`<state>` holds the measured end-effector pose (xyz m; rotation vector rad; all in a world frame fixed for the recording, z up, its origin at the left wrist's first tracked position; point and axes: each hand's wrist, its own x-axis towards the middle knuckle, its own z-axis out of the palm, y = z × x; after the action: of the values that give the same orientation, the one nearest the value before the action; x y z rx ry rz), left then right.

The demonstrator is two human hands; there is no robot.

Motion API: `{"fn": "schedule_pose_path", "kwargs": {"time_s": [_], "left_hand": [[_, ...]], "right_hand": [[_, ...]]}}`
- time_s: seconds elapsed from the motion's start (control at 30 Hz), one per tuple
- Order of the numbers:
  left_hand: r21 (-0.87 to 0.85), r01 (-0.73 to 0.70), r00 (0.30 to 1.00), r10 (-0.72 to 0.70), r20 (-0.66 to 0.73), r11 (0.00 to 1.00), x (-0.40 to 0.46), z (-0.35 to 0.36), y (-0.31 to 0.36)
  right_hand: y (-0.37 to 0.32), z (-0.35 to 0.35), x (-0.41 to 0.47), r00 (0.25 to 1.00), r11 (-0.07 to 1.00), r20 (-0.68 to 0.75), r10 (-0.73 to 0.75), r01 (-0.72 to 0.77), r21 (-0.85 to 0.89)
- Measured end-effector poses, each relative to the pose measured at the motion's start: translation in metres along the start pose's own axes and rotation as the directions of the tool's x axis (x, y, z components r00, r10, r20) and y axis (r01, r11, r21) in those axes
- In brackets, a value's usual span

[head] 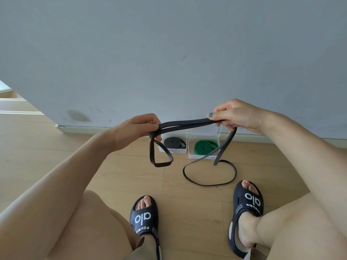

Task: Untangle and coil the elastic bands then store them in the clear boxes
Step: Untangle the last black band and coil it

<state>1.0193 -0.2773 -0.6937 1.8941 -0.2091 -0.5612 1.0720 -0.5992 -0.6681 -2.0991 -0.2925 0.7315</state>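
Note:
A long black elastic band (pixel 187 123) stretches between my two hands above the floor. My left hand (pixel 139 126) pinches one end, and a short loop (pixel 159 158) hangs below it. My right hand (pixel 234 115) grips the other end, from which a longer loop drops and lies on the wooden floor (pixel 210 173). Against the wall stand two clear boxes: the left box (pixel 180 151) holds a coiled black band (pixel 173 143), the right box (pixel 191 155) a coiled green band (pixel 203 147).
A grey wall (pixel 169 53) with a pale skirting board runs just behind the boxes. My feet in black slides (pixel 144 218) (pixel 246 207) rest on the wooden floor (pixel 93 166) below the band. My knees fill the lower corners.

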Motion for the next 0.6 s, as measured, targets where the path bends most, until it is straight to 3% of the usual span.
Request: {"fn": "schedule_pose_path", "kwargs": {"time_s": [0.23, 0.43, 0.6], "left_hand": [[-0.246, 0.117, 0.991, -0.095, 0.099, 0.962, 0.0002, 0.0025, 0.0053], [-0.026, 0.108, 0.99, -0.105, 0.096, 0.994, -0.0014, 0.0025, -0.0012], [-0.082, 0.079, 0.997, -0.081, -0.019, 0.993, -0.0018, -0.0005, 0.0012]], "right_hand": [[0.0028, -0.0014, 0.0003, 1.0, 0.999, -0.028, 0.007, -0.008, -0.053], [0.0041, -0.0019, 0.0005, 0.999, 0.994, -0.055, 0.005, -0.01, -0.104], [0.0057, -0.0075, -0.0009, 0.997, 0.995, -0.081, -0.005, -0.003, -0.099]]}}
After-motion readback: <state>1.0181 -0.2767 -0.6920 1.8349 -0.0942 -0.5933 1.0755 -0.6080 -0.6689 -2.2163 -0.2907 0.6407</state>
